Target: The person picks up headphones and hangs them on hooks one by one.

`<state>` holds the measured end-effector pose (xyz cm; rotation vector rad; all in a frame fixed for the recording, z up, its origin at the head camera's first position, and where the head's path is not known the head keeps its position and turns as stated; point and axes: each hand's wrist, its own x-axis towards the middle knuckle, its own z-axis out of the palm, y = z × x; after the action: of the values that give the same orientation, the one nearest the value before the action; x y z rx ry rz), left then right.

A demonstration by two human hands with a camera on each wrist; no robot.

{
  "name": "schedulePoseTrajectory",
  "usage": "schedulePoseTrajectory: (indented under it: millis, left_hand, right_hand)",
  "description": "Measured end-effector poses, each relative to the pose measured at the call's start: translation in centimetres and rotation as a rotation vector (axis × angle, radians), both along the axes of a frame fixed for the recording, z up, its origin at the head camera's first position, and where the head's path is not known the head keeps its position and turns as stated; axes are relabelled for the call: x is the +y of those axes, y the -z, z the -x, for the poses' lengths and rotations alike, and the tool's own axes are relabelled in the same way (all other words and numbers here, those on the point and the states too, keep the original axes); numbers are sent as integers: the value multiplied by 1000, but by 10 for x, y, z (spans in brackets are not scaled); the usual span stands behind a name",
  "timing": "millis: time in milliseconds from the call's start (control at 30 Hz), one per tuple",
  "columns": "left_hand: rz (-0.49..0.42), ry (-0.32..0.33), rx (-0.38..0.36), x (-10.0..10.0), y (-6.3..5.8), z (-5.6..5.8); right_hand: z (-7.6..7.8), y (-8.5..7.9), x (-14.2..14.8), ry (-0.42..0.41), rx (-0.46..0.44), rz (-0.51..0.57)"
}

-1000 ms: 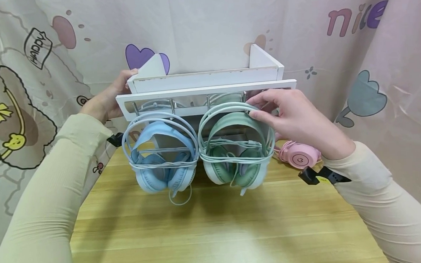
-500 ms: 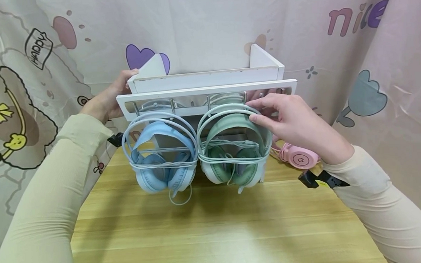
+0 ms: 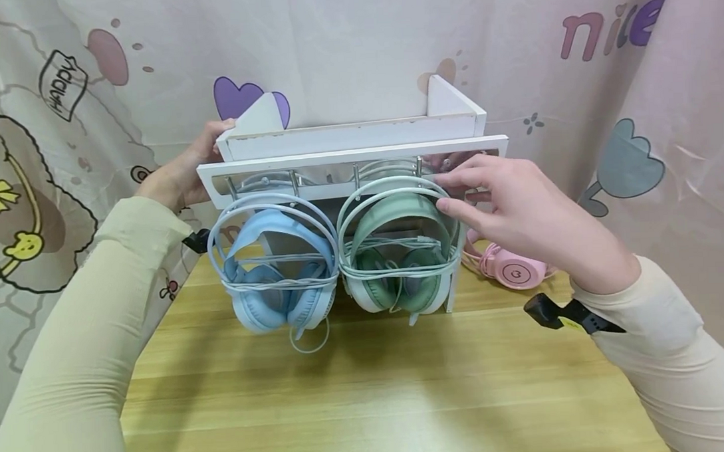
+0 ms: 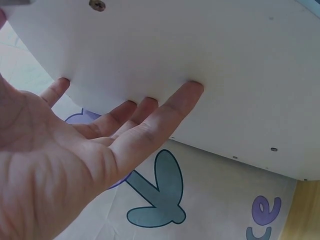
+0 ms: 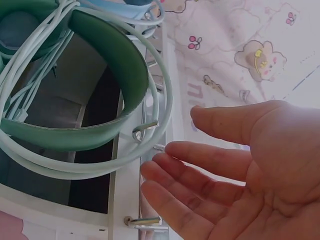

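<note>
A white rack (image 3: 353, 156) with metal hooks bears two pairs of headphones. Blue headphones (image 3: 270, 222) hang on the left hooks, and green headphones (image 3: 406, 208) hang beside them on the right; each has its cable wound round it. My left hand (image 3: 186, 167) touches the rack's left end; in the left wrist view its fingertips press on the white side panel (image 4: 240, 85). Just right of the green headband is my right hand (image 3: 511, 204). In the right wrist view the right fingers (image 5: 210, 155) are loosely extended, apart from the green headphones, holding nothing.
Pink headphones (image 3: 516, 266) lie on the wooden table (image 3: 368, 392) behind my right hand. A printed curtain (image 3: 356, 53) hangs behind the rack and at both sides. One more hook (image 5: 145, 221) shows near my right fingers.
My right hand has let go of the green headphones' headband and shifted slightly right. The green headphones have swung a little left and now hang on the hooks. My left hand stays in place.
</note>
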<state>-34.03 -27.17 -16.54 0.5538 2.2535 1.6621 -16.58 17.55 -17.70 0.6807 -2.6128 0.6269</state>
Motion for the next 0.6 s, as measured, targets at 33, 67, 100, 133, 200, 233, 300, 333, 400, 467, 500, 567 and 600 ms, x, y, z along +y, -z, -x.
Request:
schedulePoseTrajectory:
  millis: [33,67,100,133,200,233,300,333,400,467,500,567,600]
  left_hand:
    - [-2,1,-2,0,0,0]
    - [-1,0,-3,0,0,0]
    - [1,-1,-5,-1,0,0]
    - [-2,-2,-8,-1,1,0]
    - [-2,-4,-13,-1,1,0]
    - [0,-3,-14,-1,1,0]
    - [-2,-4,-15,-1,1,-1]
    - [-4,-3,-16,-1,2,-1]
    - [-5,2,-15,-1,1,-1]
    - [-9,5,-17,-1,1,-1]
    - [-14,6,-19,-1,1,-1]
    - [-19,7,-19,0,0,-1]
    - [-20,5,-20,0,-1,-1]
  right_hand:
    - [-1,-1,2,1,-9,5]
    - [-2,-2,3,-2,-17,11]
    - [-2,-3,4,-8,-23,14]
    - [-2,-3,6,-8,-35,22]
    - [-3,-5,8,1,-50,38]
    - [-3,-6,9,7,-61,53]
    - [-4,-8,12,17,-72,94]
    - [-4,-9,14,27,-75,114]
    - [-4,-12,19,37,-68,148]
    - [-4,-14,24,44,-56,188]
    - [-4,-15,28,47,-45,200]
    - [-5,-18,35,62,-29,221]
    - [-4,-19,39,71,-22,230]
